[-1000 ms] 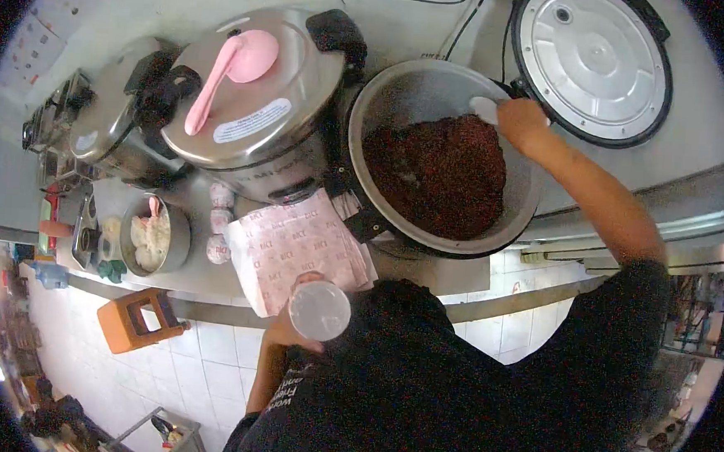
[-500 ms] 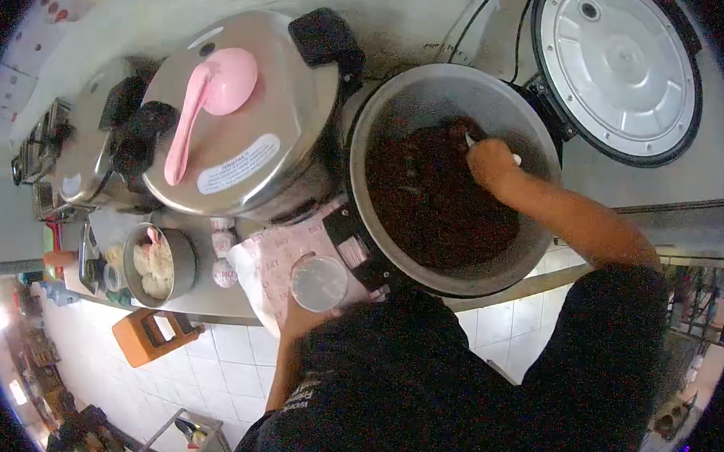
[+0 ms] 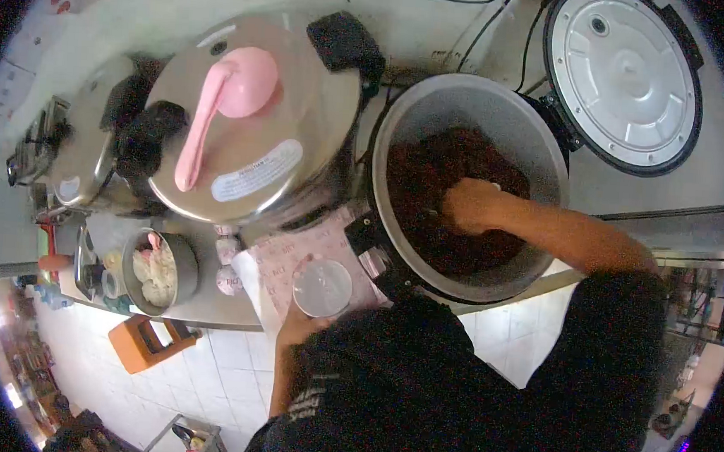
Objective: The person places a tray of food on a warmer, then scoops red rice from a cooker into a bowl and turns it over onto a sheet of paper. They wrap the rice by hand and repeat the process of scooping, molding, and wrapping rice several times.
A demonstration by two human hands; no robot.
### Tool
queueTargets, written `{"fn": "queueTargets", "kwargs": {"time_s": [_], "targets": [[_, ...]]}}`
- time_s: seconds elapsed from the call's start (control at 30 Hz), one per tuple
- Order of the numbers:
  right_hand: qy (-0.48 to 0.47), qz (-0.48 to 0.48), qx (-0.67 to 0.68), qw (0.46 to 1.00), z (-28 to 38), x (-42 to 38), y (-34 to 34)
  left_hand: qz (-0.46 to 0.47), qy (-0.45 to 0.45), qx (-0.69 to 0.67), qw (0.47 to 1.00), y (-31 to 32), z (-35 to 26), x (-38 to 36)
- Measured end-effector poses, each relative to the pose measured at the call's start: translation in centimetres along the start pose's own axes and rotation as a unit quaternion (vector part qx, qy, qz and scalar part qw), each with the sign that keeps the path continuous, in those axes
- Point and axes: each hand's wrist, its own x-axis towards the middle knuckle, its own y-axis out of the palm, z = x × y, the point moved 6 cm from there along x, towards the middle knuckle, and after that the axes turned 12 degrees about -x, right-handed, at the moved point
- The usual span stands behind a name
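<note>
Down inside a large open cooker (image 3: 486, 93) is my right hand (image 3: 473, 206), its fingers closed round a utensil of which only a bit of the handle shows. The hand is over dark brown contents (image 3: 457, 161); the utensil's lower end cannot be made out. In my left hand (image 3: 298, 326) is a clear plastic cup (image 3: 322, 288), upright, with its open mouth facing up. The cup is beside the cooker, above pink-and-white printed paper (image 3: 281, 254).
A closed steel cooker (image 3: 302, 115) with a pink ladle (image 3: 246, 82) on its lid stands at the left. The open cooker's raised lid (image 3: 624, 76) is at upper right. A metal pot (image 3: 181, 273) with pale food and a pink scoop stands at lower left.
My right hand has moved down and slightly left within the cooker, over the middle of the dark contents. My left hand still holds the cup in nearly the same place. The view has shifted slightly.
</note>
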Motion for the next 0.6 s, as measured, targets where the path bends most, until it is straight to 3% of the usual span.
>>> {"fn": "queueTargets", "kwargs": {"time_s": [0.03,0.1,0.27,0.3,0.33,0.37,0.47,0.53,0.57,0.6], "targets": [[0.020,0.015,0.022,0.999,-0.2,-1.0,-0.1,-0.012,-0.014,-0.054,0.998,-0.1,0.1,-0.5],[-0.004,-0.003,0.039,0.999,0.8,-2.5,0.2,0.066,0.038,-0.094,0.993,1.5,-1.7,-0.5],[-0.049,-0.071,0.056,0.995,2.0,-4.8,0.8,-0.068,0.035,-0.125,0.989,-3.0,0.2,0.8],[-0.052,-0.096,0.078,0.991,1.9,-5.7,0.4,-0.049,0.060,-0.215,0.973,-3.1,-0.5,1.0],[-0.053,-0.120,0.100,0.986,1.8,-6.7,-0.1,-0.063,0.095,-0.223,0.968,-2.8,-1.1,1.2],[-0.033,-0.120,0.096,0.988,1.8,-7.6,-0.7,-0.077,0.130,-0.228,0.962,-2.2,-2.1,1.5],[0.008,-0.145,0.130,0.981,1.3,-9.7,-1.4,-0.176,0.201,-0.038,0.963,4.9,-9.1,2.1],[0.000,-0.214,0.201,0.956,0.3,-9.2,-0.2,-0.108,0.227,-0.245,0.936,6.7,-10.0,3.3],[0.023,-0.266,0.255,0.929,-0.7,-8.7,1.4,-0.076,0.172,-0.286,0.940,8.8,-10.6,3.9],[0.027,-0.287,0.311,0.906,-1.2,-9.1,1.9,-0.094,0.189,-0.189,0.959,9.6,-10.8,4.7]]}}
